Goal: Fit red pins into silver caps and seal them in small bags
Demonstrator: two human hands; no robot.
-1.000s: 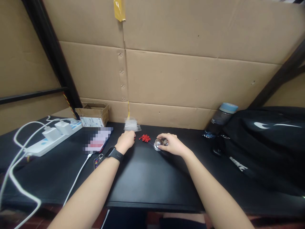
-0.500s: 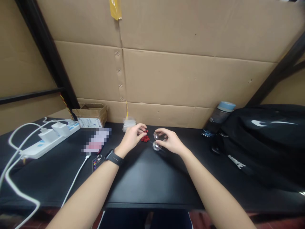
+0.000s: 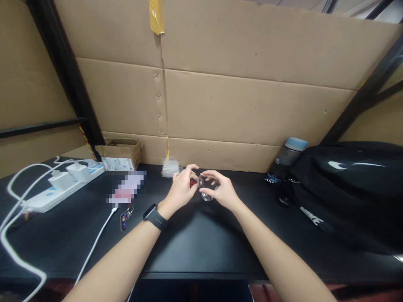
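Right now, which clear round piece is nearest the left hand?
The upper clear piece, pinched in the right hand beside the left hand; the lower clear piece sits below it in view, farther from the left hand.

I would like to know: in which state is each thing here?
Clear round piece: held by right hand
Red cord: partly hidden by left hand
Bottle: capped, tilted
Cardboard box: open
Power strip: white plugs inserted
Watch: strapped on
Pixelated device: white cable attached

Cord between carton and backpack
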